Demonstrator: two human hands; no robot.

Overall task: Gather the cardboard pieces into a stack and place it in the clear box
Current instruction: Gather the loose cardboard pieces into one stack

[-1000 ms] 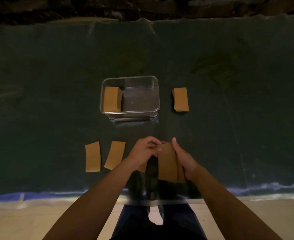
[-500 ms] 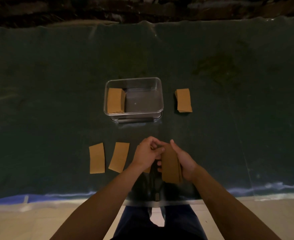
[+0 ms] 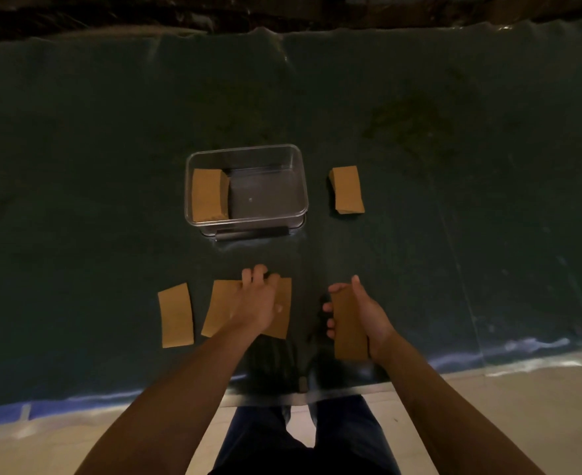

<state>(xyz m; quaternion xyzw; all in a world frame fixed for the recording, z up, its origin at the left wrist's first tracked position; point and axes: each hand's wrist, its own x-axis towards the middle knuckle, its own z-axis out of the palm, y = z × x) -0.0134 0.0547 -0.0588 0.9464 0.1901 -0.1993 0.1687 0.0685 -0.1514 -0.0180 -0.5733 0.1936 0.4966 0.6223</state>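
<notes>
My right hand (image 3: 368,310) grips a small stack of brown cardboard pieces (image 3: 348,327) near the table's front edge. My left hand (image 3: 258,298) lies palm down over two loose cardboard pieces, one at its left (image 3: 219,306) and one at its right (image 3: 282,313); its fingers curl at their far edges, and whether it grips either is unclear. Another loose piece (image 3: 175,315) lies further left. The clear box (image 3: 296,186) stands in the middle of the table with a cardboard stack (image 3: 209,195) in its left end. A further cardboard stack (image 3: 347,194) rests right of the box.
A dark green cover (image 3: 454,200) spreads over the table, with a shiny plastic sheet along the front edge (image 3: 522,351). My legs in dark trousers (image 3: 303,437) show below the edge over a pale floor.
My hands have separated. The left hand moved left onto the loose pieces on the table, while the right hand kept the stack and shifted slightly right.
</notes>
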